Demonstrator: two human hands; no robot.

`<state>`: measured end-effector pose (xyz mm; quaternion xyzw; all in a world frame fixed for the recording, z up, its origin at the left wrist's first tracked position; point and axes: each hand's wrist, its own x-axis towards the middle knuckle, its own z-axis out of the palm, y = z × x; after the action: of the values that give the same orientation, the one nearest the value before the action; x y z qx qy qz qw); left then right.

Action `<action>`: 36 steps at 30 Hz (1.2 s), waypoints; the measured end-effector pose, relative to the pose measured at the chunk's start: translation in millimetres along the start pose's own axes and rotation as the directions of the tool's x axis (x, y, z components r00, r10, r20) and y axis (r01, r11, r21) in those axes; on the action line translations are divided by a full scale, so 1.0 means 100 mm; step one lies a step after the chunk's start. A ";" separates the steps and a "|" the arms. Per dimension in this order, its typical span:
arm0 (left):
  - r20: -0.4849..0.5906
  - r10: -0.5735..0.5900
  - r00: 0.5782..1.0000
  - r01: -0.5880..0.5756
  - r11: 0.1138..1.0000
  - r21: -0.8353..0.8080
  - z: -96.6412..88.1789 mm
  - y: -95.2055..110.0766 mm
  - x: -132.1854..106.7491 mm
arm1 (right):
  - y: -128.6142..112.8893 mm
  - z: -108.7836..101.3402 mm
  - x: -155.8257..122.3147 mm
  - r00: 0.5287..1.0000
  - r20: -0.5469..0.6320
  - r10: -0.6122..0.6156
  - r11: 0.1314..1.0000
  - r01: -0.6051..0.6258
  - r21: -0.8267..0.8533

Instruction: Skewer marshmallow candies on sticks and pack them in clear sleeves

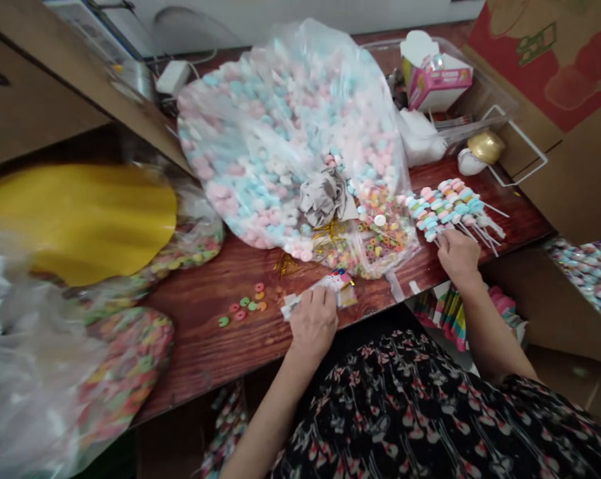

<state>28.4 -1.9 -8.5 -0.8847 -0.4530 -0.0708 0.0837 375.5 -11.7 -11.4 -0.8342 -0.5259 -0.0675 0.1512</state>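
1. Red-brown wood-grain tabletop (195, 332): near edge runs just below both hands, keeping the work close to the body; cardboard box panels (544, 86) hem in the far right corner.
2. Left hand (313, 322): fingers closed on a printed plastic-wrapped packet (320, 295), held at the table edge.
3. Right hand (458, 258): fingers curled, gripping the base of a bundle of pastel candy skewers (452, 206), sticks fanning rightward.
4. Clear plastic bag of pastel pink and blue candy (275, 146): lies mid-table between the hands, seemingly placed within reach of both; gold tinsel (285, 264) trails from it.
5. Loose coloured candy rings (243, 307): small group just left of the left hand.
6. Yellow disc (75, 223) and bags of coloured rings (125, 372): crowd the left side, so moving room appears limited to the strip along the near edge.
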 end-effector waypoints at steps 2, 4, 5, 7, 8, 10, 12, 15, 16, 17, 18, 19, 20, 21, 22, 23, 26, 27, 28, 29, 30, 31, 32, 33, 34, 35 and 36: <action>-0.073 -0.012 0.997 0.006 0.997 -0.078 0.06 -0.06 0.01 | 0.03 0.01 0.00 0.997 -0.076 0.007 0.996 0.000 0.087; -0.197 -0.017 0.980 -0.017 0.985 -0.172 0.13 -0.14 0.00 | 0.06 0.00 -0.02 0.987 -0.157 0.014 0.978 0.020 0.208; -0.252 -0.018 0.968 -0.036 0.977 -0.211 0.17 -0.18 0.00 | 0.08 -0.02 -0.03 0.980 -0.199 0.028 0.961 0.028 0.275; -0.311 -0.004 0.951 -0.080 0.963 -0.257 0.21 -0.21 -0.02 | 0.09 -0.06 -0.07 0.959 -0.271 0.087 0.909 0.035 0.415; -0.310 0.010 0.951 -0.095 0.961 -0.262 0.21 -0.21 -0.04 | 0.09 -0.08 -0.09 0.949 -0.291 0.125 0.876 0.032 0.482; -0.264 0.026 0.964 -0.092 0.967 -0.239 0.17 -0.17 -0.07 | 0.07 -0.12 -0.14 0.936 -0.291 0.199 0.806 0.012 0.592; -0.183 0.025 0.983 -0.063 0.977 -0.204 0.11 -0.10 -0.09 | 0.03 -0.16 -0.19 0.933 -0.269 0.238 0.758 -0.005 0.653; -0.072 -0.032 0.997 0.018 0.981 -0.194 0.03 -0.04 -0.10 | -0.12 -0.21 -0.30 0.942 -0.228 0.248 0.701 -0.012 0.713; -0.048 -0.068 0.997 0.056 0.975 -0.216 0.02 -0.04 -0.10 | -0.20 -0.23 -0.35 0.949 -0.196 0.245 0.657 -0.014 0.754; -0.036 -0.110 0.993 0.097 0.961 -0.260 0.02 -0.05 -0.09 | -0.30 -0.24 -0.41 0.961 -0.145 0.236 0.592 -0.024 0.806; -0.034 -0.154 0.987 0.135 0.934 -0.331 0.02 -0.07 -0.09 | -0.41 -0.26 -0.47 0.975 -0.070 0.211 0.499 -0.046 0.866; -0.038 -0.199 0.979 0.164 0.890 -0.425 0.03 -0.10 -0.09 | -0.53 -0.26 -0.55 0.987 0.023 0.162 0.376 -0.083 0.923; -0.041 -0.242 0.969 0.184 0.828 -0.530 0.05 -0.14 -0.08 | -0.67 -0.26 -0.62 0.989 0.129 0.077 0.268 -0.145 0.952; -0.042 -0.285 0.958 0.195 0.750 -0.633 0.06 -0.17 -0.08 | -0.81 -0.25 -0.69 0.974 0.227 -0.022 0.187 -0.219 0.958; -0.040 -0.332 0.943 0.203 0.664 -0.719 0.07 -0.20 -0.07 | -0.95 -0.23 -0.75 0.942 0.312 -0.125 0.129 -0.296 0.946; -0.034 -0.379 0.925 0.210 0.583 -0.785 0.08 -0.22 -0.07 | -1.08 -0.20 -0.80 0.898 0.371 -0.234 0.101 -0.358 0.928; -0.072 -0.476 0.877 0.180 0.463 -0.868 0.04 -0.23 -0.08 | -1.37 -0.09 -0.88 0.771 0.466 -0.434 0.102 -0.472 0.876; -0.121 -0.486 0.866 0.146 0.478 -0.866 0.02 -0.22 -0.08 | -1.43 -0.06 -0.89 0.748 0.482 -0.457 0.114 -0.488 0.866; -0.185 -0.474 0.861 0.105 0.521 -0.847 0.00 -0.21 -0.09 | -1.47 -0.03 -0.89 0.737 0.491 -0.465 0.127 -0.494 0.860; -0.253 -0.436 0.863 0.059 0.586 -0.808 -0.01 -0.19 -0.10 | -1.49 -0.01 -0.89 0.733 0.495 -0.466 0.140 -0.491 0.860; -0.312 -0.369 0.876 0.012 0.663 -0.749 -0.02 -0.17 -0.11 | -1.49 0.01 -0.89 0.738 0.492 -0.463 0.157 -0.478 0.864; -0.345 -0.276 0.897 -0.031 0.740 -0.672 -0.02 -0.15 -0.11 | -1.48 0.01 -0.89 0.746 0.482 -0.459 0.180 -0.453 0.873; -0.340 -0.177 0.924 -0.062 0.807 -0.587 -0.01 -0.13 -0.12 | -1.47 0.01 -0.89 0.759 0.466 -0.455 0.208 -0.418 0.884; -0.301 -0.091 0.949 -0.077 0.862 -0.502 0.00 -0.12 -0.12 | -1.46 0.01 -0.89 0.772 0.447 -0.451 0.241 -0.377 0.894; -0.238 -0.031 0.971 -0.076 0.902 -0.426 0.01 -0.11 -0.12 | -1.45 0.00 -0.89 0.785 0.429 -0.448 0.274 -0.336 0.901; -0.166 -0.002 0.986 -0.060 0.930 -0.362 0.02 -0.09 -0.12 | -1.44 -0.01 -0.90 0.795 0.413 -0.445 0.301 -0.301 0.905; -0.102 0.007 0.995 -0.038 0.950 -0.309 0.02 -0.08 -0.12 | -1.44 -0.01 -0.90 0.801 0.402 -0.444 0.321 -0.277 0.906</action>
<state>15.2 -6.2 -12.1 -0.8873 -0.4215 -0.1840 -0.0332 207.1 -31.8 -8.8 -0.5305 -0.5273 0.5051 0.4305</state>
